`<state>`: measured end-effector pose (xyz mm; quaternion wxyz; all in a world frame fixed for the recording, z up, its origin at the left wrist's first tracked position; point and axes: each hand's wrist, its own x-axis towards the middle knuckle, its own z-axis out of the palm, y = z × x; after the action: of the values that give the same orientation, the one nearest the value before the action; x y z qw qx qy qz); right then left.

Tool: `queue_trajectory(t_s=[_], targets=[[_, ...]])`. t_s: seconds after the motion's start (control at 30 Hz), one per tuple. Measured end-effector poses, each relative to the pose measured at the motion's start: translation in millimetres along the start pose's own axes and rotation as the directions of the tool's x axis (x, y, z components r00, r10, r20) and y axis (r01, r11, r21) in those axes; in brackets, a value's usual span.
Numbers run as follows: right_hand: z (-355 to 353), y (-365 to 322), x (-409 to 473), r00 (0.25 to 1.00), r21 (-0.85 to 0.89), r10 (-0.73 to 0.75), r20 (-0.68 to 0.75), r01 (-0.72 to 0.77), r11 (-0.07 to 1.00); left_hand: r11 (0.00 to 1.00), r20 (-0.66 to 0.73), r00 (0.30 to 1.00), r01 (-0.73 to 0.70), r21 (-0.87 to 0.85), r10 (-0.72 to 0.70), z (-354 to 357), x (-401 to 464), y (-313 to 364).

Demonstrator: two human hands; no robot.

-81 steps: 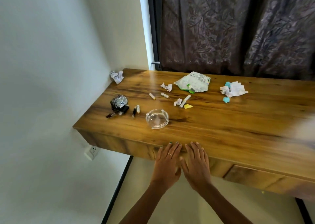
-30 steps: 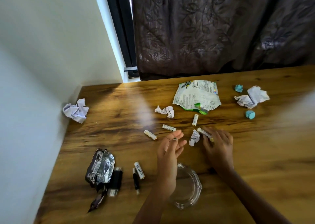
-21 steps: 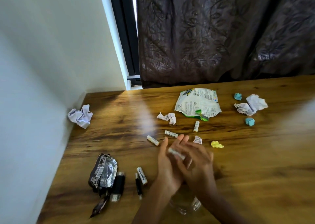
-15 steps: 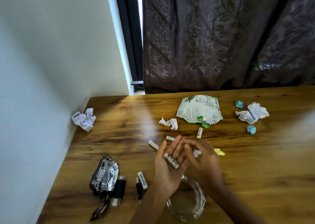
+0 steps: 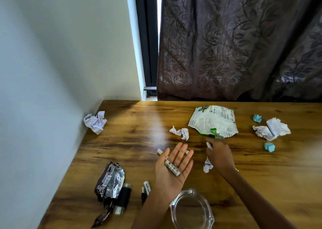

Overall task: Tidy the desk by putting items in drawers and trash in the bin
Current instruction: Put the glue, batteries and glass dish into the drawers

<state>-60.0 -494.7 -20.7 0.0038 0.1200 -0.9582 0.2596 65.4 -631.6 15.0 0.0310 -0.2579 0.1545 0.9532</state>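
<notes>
My left hand (image 5: 174, 169) is held palm up over the wooden desk (image 5: 261, 176), fingers spread, with a white battery (image 5: 172, 168) lying across the palm. Two more white batteries (image 5: 159, 151) (image 5: 186, 152) lie on the desk, partly hidden behind its fingers. My right hand (image 5: 220, 156), blurred, reaches forward palm down. Its fingertips are at another white battery (image 5: 209, 146) just below the snack packet (image 5: 213, 121). I cannot tell whether it grips that battery.
A glass ashtray (image 5: 191, 210) sits near the front edge. At front left lie a foil wrapper (image 5: 109, 181), a black device (image 5: 124, 200) and two batteries (image 5: 147, 187). Crumpled papers (image 5: 95, 122) (image 5: 180, 132) (image 5: 271, 128) (image 5: 207, 165) and blue wads (image 5: 257, 118) (image 5: 269, 147) are scattered about. A wall is at left.
My right hand put a battery into my left palm, then moved forward to the battery near the snack packet. The left hand stays palm up. The view has tilted up.
</notes>
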Motion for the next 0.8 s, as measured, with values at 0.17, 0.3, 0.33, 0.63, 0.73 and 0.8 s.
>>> queue_trajectory(t_s=[0.17,0.3,0.33,0.63,0.73,0.8], targets=[[-29,-37,-17,0.997,0.343,-0.076,-0.023,0.079,0.936,0.998,-0.044,0.999,-0.010,0.068,0.013,-5,2,0],[-34,-71,-47,0.969,0.465,-0.210,0.128,0.129,0.876,0.999,-0.061,0.998,0.006,0.048,-0.003,-5,4,-4],[-31,-75,-53,0.959,0.470,-0.232,0.161,0.132,0.873,1.000,-0.048,0.999,0.007,0.029,-0.006,-4,4,-4],[-10,-59,-38,0.987,0.354,-0.144,0.069,0.111,0.929,0.998,-0.031,0.998,-0.052,-0.023,0.051,-14,0,15],[10,-50,-30,0.973,0.121,-0.137,0.184,0.116,0.986,0.995,-0.051,0.994,-0.095,-0.036,0.093,-16,-3,25],[20,-49,-30,0.966,-0.014,-0.158,0.207,0.165,0.986,0.993,-0.059,0.993,-0.108,-0.049,0.105,-17,-5,28]])
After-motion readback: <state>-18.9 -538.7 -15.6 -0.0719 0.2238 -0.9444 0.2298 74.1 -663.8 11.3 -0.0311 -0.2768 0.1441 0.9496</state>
